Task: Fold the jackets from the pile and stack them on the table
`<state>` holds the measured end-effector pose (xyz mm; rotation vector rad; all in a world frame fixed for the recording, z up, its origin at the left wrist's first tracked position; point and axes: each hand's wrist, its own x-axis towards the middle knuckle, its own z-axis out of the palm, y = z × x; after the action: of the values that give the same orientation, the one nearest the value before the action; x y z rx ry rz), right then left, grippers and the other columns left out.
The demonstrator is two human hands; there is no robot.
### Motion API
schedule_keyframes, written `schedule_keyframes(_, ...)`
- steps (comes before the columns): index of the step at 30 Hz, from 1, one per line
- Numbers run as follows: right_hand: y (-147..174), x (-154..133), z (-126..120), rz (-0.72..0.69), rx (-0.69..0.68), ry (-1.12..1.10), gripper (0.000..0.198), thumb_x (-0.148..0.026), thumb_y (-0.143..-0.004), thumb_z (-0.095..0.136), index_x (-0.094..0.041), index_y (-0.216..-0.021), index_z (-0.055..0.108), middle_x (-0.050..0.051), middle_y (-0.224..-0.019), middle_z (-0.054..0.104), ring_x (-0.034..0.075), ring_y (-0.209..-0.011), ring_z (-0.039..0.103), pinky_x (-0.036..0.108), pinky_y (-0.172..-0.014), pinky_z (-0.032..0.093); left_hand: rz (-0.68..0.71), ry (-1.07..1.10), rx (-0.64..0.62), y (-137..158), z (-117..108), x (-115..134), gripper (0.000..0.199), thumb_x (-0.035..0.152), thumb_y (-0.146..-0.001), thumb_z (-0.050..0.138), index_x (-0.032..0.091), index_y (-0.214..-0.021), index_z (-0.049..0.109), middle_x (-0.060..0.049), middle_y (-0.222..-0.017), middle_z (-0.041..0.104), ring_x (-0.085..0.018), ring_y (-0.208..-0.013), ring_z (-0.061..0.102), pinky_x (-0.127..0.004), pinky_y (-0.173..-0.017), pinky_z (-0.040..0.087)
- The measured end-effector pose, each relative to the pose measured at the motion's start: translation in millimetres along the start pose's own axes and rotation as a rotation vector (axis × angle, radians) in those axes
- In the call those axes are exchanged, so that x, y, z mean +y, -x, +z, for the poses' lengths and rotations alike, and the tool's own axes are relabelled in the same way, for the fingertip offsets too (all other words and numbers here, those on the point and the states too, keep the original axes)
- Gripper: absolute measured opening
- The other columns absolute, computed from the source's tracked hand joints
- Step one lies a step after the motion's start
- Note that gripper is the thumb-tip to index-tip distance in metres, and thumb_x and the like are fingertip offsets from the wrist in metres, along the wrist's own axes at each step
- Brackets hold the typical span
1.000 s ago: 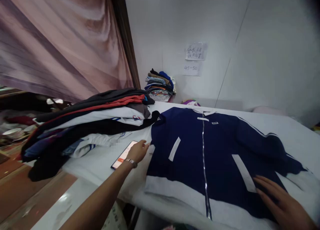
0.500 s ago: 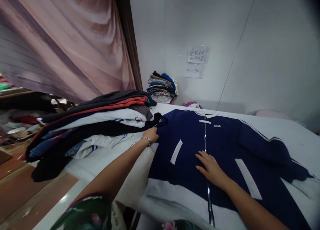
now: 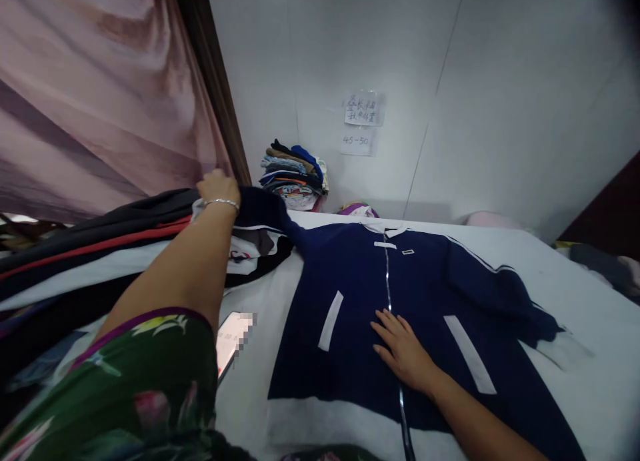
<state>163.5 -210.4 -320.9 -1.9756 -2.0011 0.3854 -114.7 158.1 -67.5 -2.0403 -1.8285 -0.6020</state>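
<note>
A navy zip jacket (image 3: pixel 360 274) with white collar, hem and pocket trims lies front up on the white table (image 3: pixel 530 261). My left hand (image 3: pixel 219 186), a bracelet at its wrist, is closed on the jacket's sleeve (image 3: pixel 265 207). It holds this sleeve raised and stretched out to the left, above the clothes pile. My right hand (image 3: pixel 403 351) rests flat on the jacket front beside the zip, fingers spread. The jacket's other sleeve (image 3: pixel 500 287) lies stretched to the right, its pale cuff on the table.
A heap of unfolded clothes (image 3: pixel 115 251) covers the left side. A phone (image 3: pixel 233 337) lies between it and the jacket. Folded clothes (image 3: pixel 293 174) are stacked by the wall, near a purple and white bundle (image 3: pixel 359 210). Dark fabric (image 3: pixel 605 264) sits at the far right.
My left hand has moved up and to the left, pulling the sleeve out from the jacket's side. The phone has come into sight. My right hand stays on the jacket front.
</note>
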Motion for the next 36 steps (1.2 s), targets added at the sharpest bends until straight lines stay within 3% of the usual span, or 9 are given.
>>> schedule_keyframes(2,0.1,-1.5,-0.1,0.002,-0.001,0.008,0.053,-0.046,-0.092,0.040,-0.025,-0.140,0.046,0.008,-0.153,0.031,0.028,-0.143,0.022,0.053,-0.116,0.017,-0.018,-0.013,-0.022,4.4,16.9,-16.0,0.025,0.007,-0.088,0.045,-0.008,-0.102,0.059,-0.025,-0.119,0.055,-0.031,-0.122,0.041,-0.050,-0.097,0.037)
schedule_keyframes(5,-0.1,-4.5,0.0,0.002,-0.004,0.037,0.053,-0.043,-0.092,0.041,-0.025,-0.141,0.045,0.008,-0.153,0.030,0.027,-0.143,0.021,0.052,-0.116,0.016,0.201,0.017,-0.007,29.5,38.8,-2.6,0.027,0.009,-0.082,0.052,-0.003,-0.104,0.061,-0.024,-0.128,0.052,-0.033,-0.128,0.036,-0.055,-0.104,0.029)
schedule_keyframes(9,-3.6,-8.7,-3.0,0.000,-0.014,0.037,0.053,-0.042,-0.092,0.042,-0.021,-0.141,0.045,0.012,-0.153,0.030,0.028,-0.144,0.020,0.052,-0.116,0.015,0.578,0.099,-0.073,97.7,72.3,72.7,0.033,0.025,-0.085,0.053,0.020,-0.115,0.064,-0.009,-0.141,0.048,-0.025,-0.133,0.036,-0.046,-0.112,0.021)
schedule_keyframes(12,-4.9,-12.4,-11.5,0.018,-0.052,0.017,0.054,-0.040,-0.093,0.043,-0.020,-0.142,0.043,0.012,-0.154,0.029,0.027,-0.144,0.018,0.051,-0.116,0.013,0.804,0.185,-0.322,159.7,105.6,121.8,0.049,0.044,-0.088,0.048,0.021,-0.131,0.054,-0.010,-0.150,0.038,-0.026,-0.140,0.028,-0.046,-0.113,0.023)
schedule_keyframes(16,11.1,-11.1,-31.1,0.031,-0.158,-0.043,0.056,-0.040,-0.090,0.050,-0.022,-0.142,0.042,0.010,-0.155,0.026,0.027,-0.144,0.017,0.051,-0.116,0.014,0.568,0.140,-0.596,203.4,151.3,134.9,0.071,0.061,-0.087,0.038,0.016,-0.142,0.042,-0.016,-0.153,0.031,-0.032,-0.141,0.025,-0.050,-0.111,0.025)
schedule_keyframes(22,82.0,42.1,-68.9,0.077,0.012,-0.106,0.039,-0.037,-0.091,0.048,-0.024,-0.125,0.061,0.007,-0.134,0.058,0.022,-0.129,0.047,0.041,-0.111,0.031,0.471,0.207,-0.559,196.9,184.6,123.2,0.084,0.063,-0.083,0.037,0.009,-0.147,0.032,-0.017,-0.153,0.029,-0.033,-0.142,0.023,-0.049,-0.113,0.022)
schedule_keyframes(26,131.3,125.4,-105.2,0.541,0.496,0.044,0.039,-0.034,-0.092,0.040,-0.019,-0.118,0.065,0.010,-0.126,0.062,0.023,-0.121,0.053,0.040,-0.106,0.038,0.406,0.348,-0.531,194.2,184.5,119.5,0.084,0.060,-0.081,0.040,0.006,-0.145,0.033,-0.019,-0.148,0.038,-0.033,-0.139,0.030,-0.048,-0.113,0.025)
schedule_keyframes(30,156.1,195.7,-129.6,1.108,0.504,0.100,0.053,-0.041,-0.090,0.044,-0.009,-0.130,0.054,0.019,-0.132,0.055,0.029,-0.125,0.050,0.041,-0.102,0.039,0.287,0.556,-0.562,190.8,179.9,113.5,0.075,0.057,-0.086,0.035,0.007,-0.141,0.039,-0.016,-0.139,0.051,-0.031,-0.130,0.045,-0.044,-0.111,0.032)
schedule_keyframes(36,141.3,230.9,-129.2,1.080,0.526,0.105,0.049,-0.031,-0.076,0.063,-0.015,-0.123,0.062,0.013,-0.114,0.067,0.026,-0.105,0.062,0.031,-0.087,0.046,0.215,0.626,-0.582,188.7,173.3,111.3,0.054,0.048,-0.089,0.035,0.013,-0.124,0.059,-0.012,-0.136,0.055,-0.030,-0.128,0.047,-0.043,-0.111,0.034)
